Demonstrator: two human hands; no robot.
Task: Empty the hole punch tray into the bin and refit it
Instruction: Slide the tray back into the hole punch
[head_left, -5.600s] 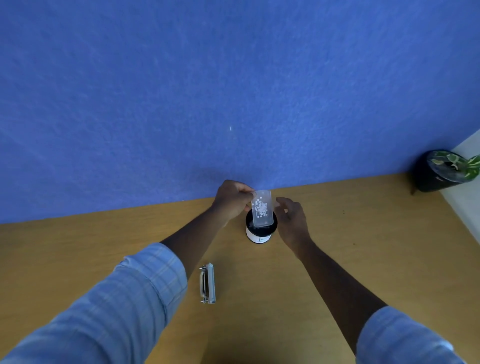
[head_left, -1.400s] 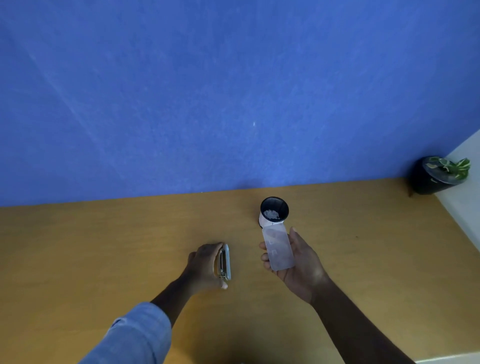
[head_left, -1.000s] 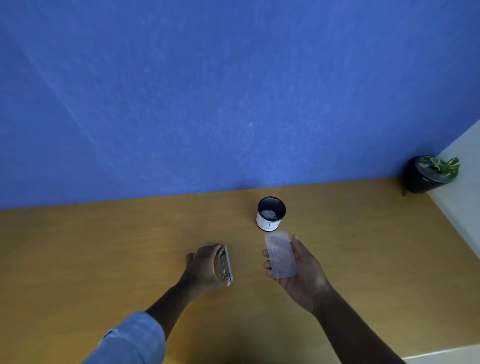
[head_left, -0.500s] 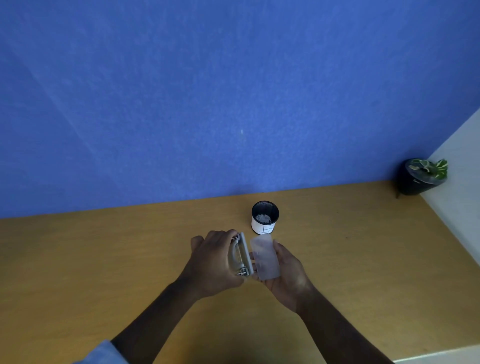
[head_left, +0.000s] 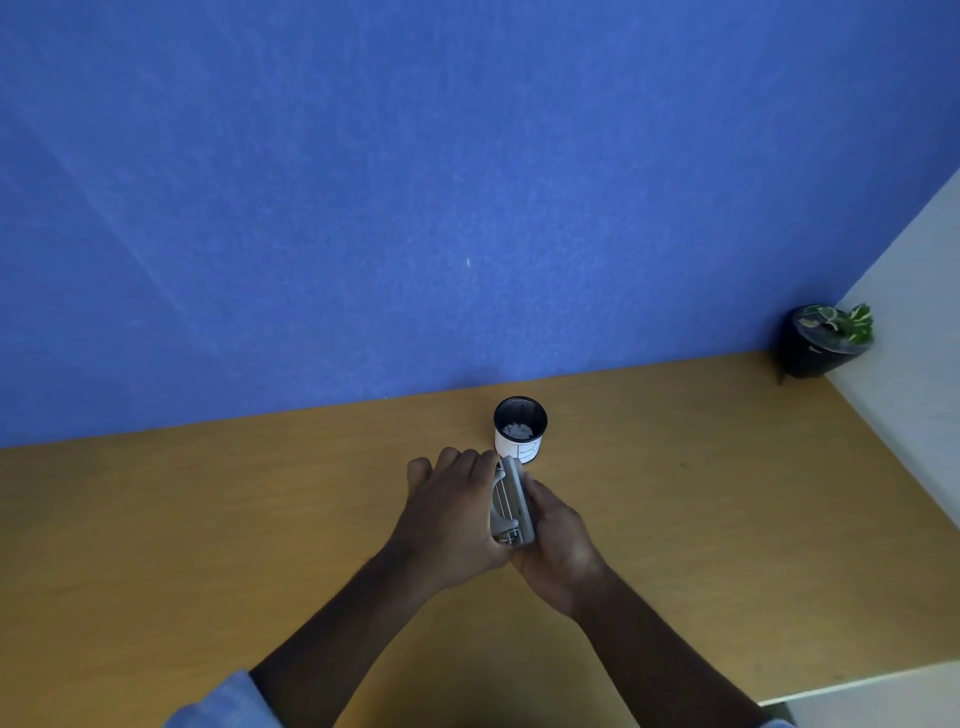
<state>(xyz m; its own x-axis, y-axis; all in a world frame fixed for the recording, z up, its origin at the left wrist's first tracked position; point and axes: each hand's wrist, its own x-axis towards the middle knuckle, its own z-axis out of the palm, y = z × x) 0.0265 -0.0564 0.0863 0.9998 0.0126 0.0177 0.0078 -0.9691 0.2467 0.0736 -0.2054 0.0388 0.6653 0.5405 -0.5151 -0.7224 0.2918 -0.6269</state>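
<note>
Both hands have closed together since a moment ago: the left hand (head_left: 452, 512) now grips the hole punch (head_left: 508, 506) on edge above the desk (head_left: 182, 519), and the right hand (head_left: 558, 535) presses in against its far side, where the clear tray was being offered up. I can barely see the tray itself now; it sits hidden between the punch's base and the right palm, and whether it has clicked home I cannot tell. Holding the punch sideways likely exposes the underside so the tray can seat squarely. Just beyond them stands the small mesh bin (head_left: 520, 427), paper chads heaped inside. Its white label carries dark marks, too small to read. A potted plant (head_left: 826, 338) sits in the far corner.
</note>
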